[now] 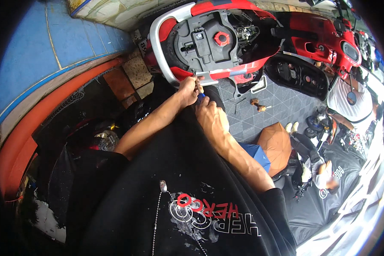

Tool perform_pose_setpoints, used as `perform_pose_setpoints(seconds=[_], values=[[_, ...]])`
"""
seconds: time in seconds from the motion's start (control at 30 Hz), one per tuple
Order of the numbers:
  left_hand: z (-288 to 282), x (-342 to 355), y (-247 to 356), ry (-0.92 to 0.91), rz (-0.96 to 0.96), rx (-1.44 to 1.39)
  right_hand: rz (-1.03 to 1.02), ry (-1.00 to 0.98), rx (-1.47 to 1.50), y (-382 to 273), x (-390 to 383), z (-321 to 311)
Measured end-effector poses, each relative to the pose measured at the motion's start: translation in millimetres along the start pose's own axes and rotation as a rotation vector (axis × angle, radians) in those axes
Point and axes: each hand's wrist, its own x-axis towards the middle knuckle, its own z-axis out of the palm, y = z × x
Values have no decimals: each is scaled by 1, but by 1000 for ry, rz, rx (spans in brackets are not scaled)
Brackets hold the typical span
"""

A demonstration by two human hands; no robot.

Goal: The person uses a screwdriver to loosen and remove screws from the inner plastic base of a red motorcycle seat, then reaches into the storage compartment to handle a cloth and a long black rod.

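A red scooter [221,13] stands at the top with its seat off, showing a dark grey compartment [209,57] and a red fuel cap [222,39]. At its near side edge, below the silver grab rail [158,47], both my hands work close together. My right hand [212,117] is closed round a screwdriver with a blue handle [201,97], pointing up at the body panel. My left hand [187,89] is closed near the screwdriver's upper end, fingertips at the panel edge; what they pinch is hidden. The screwdriver's tip is too small to make out.
The scooter's seat [296,74] lies underside up to the right. A cordless drill [260,105] lies on the grey mat [243,121]. Orange [275,145] and blue [256,155] umbrellas stand right of my forearm. A person [322,175] is farther right. A blue-tiled ledge [34,55] runs along the left.
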Motion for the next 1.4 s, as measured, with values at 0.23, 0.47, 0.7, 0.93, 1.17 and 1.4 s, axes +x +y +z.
perform_pose_setpoints(seconds=[0.23,0.47,0.7,0.93,1.17,1.4], values=[[4,10,4,31,18,-63,2,207,320,16,4,11],[-28,32,2,-32,-82,93,57,179,248,12,5,17],[-14,35,-3,-26,12,-18,-307,-91,-196,8,2,-22],[4,-14,11,47,20,105,-257,14,-158,1,2,-7],[13,-30,10,-7,105,156,-39,197,-28,3,8,27],[-18,-39,9,-307,48,423,-52,253,367,47,-33,-60]])
